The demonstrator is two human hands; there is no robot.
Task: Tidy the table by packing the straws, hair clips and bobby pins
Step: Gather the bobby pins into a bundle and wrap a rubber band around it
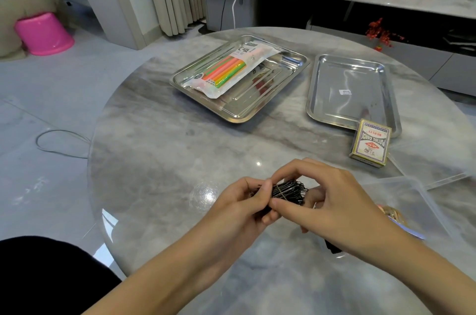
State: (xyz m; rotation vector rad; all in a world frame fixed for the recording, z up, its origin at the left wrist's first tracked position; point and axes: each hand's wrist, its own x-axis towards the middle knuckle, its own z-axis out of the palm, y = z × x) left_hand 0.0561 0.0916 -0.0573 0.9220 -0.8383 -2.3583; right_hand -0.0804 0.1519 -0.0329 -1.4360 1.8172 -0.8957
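Observation:
A bundle of black bobby pins [289, 191] with a thin band around it sits between both hands above the near part of the marble table. My left hand [243, 207] grips its left end and my right hand [324, 198] pinches it from above and below. A packet of coloured straws [229, 68] lies in the left steel tray [242, 111]. A clear plastic box [412, 201] at the right holds gold-coloured hair clips [392, 214], partly hidden by my right arm.
An empty steel tray [350, 90] lies at the back right, with a box of playing cards [371, 143] leaning on its near corner. The round table's edge [92, 160] curves at the left. A pink stool [42, 32] stands on the floor.

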